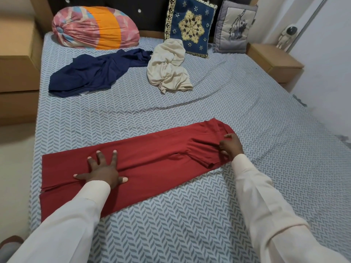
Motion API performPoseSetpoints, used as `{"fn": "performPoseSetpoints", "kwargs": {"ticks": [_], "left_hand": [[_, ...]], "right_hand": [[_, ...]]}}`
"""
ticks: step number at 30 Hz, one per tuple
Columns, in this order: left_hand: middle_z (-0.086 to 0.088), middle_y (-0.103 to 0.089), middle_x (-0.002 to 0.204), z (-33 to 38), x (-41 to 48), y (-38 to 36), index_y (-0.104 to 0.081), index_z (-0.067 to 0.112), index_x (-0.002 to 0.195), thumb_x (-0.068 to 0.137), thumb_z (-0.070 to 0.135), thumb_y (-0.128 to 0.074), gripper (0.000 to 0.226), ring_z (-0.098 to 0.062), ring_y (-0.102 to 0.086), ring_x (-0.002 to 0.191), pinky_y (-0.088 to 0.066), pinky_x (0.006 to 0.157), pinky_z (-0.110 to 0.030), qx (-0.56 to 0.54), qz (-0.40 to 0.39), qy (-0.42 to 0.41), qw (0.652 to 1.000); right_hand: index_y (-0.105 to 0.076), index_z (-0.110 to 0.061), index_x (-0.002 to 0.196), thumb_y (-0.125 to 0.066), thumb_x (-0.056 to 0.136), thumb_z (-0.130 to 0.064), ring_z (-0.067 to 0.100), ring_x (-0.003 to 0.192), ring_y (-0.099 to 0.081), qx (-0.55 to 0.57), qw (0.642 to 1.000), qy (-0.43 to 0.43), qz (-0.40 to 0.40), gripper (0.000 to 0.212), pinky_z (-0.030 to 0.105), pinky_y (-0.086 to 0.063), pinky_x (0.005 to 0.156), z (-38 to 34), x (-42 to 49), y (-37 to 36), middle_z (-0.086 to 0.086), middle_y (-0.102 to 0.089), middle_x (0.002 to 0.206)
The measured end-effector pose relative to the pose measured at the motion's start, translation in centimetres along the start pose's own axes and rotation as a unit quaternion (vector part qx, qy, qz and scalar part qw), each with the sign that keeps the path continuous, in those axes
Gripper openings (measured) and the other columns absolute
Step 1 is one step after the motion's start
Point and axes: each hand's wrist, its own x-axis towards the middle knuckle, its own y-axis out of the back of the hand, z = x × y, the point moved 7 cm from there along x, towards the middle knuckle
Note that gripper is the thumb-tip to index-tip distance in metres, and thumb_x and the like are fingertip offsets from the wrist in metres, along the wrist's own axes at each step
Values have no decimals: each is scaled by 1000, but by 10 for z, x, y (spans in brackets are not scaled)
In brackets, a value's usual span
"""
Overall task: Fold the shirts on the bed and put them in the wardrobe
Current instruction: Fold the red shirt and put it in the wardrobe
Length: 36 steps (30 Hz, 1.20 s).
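Presses the spread left hand [102,170] flat on the red shirt [152,158], a long strip on the bed [171,111] running across to the right hand [230,147], well apart, fingers bent at the far end, grip unclear.

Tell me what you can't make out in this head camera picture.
Head view:
Wardrobe: outside the frame.
Red shirt: near edge partly hidden under the left sleeve.
Right hand: its own back hides whether it pinches the shirt.
Cream shirt: crumpled, sleeves lost in its folds.
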Motion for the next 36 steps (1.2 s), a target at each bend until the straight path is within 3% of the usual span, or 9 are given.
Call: {"fn": "performPoseSetpoints", "kwargs": {"ticks": [2,6,9,13,20,24,28,32,36], "left_hand": [[-7,25,158,-1,0,0,22,44,147,80,67,-61,109,-37,18,146,-17,100,-80,-3,1,0,1000],[-7,27,158,1,1,-2,23,44,147,81,67,-60,108,-37,20,145,-16,101,-80,-7,7,-3,1000],[-7,29,157,0,0,-3,24,43,147,82,67,-58,108,-37,21,145,-14,101,-81,-7,3,1,1000],[-7,26,159,-4,-3,-6,23,41,148,85,72,-47,99,-36,20,146,-14,102,-79,4,28,-9,1000],[-8,2,164,-29,-28,-22,9,37,153,86,76,-2,79,-35,3,149,-2,110,-69,49,180,-53,981],[-12,-18,161,-60,-41,-20,-10,36,155,88,75,-14,77,-39,-13,147,0,110,-66,43,221,-42,973],[-16,-20,160,-108,-46,-21,-16,34,154,92,70,-26,73,-40,-14,147,-6,113,-59,28,207,1,978],[-23,-27,154,-134,-62,-22,-29,22,153,95,46,-51,67,-40,-29,138,-29,113,-48,-55,202,15,978],[-22,-47,132,-148,-86,-23,-32,6,148,86,25,-64,72,-40,-46,116,-41,98,-43,-174,217,52,959]], "right_hand": [[-56,-25,107,-62,67,-16,29,80,-66,-126,991,25,21,41,39,-57,76,1,-1,4,9,-67,95],[-57,-12,125,-57,77,-15,38,113,-55,-231,956,139,115,48,39,-42,98,-21,-21,9,20,-59,120],[-53,-12,133,-50,76,-19,40,124,-45,-306,919,246,40,58,40,-31,110,-41,-38,-35,22,-50,132],[-46,-11,137,-56,88,-20,48,126,-37,-456,873,135,-109,51,40,-30,111,-18,-50,-83,22,-34,142],[-40,-10,142,-45,96,-25,41,133,-30,-504,850,137,-62,49,46,-33,108,-14,-73,-84,16,-32,147],[-34,-12,149,-53,90,-39,38,139,-28,-482,848,219,-18,68,46,-25,115,-27,-93,-89,19,-34,150],[-39,-20,149,-37,70,-33,34,137,-36,-456,825,326,-67,81,47,-24,117,-53,-131,-142,16,-46,144],[-58,-24,132,-39,75,-28,34,120,-49,-466,788,386,-115,60,48,-31,109,-56,-184,-208,14,-59,122],[-68,-17,108,-35,68,-28,36,100,-57,-424,768,460,-133,54,46,-42,95,-54,-246,-270,14,-63,100]]}}
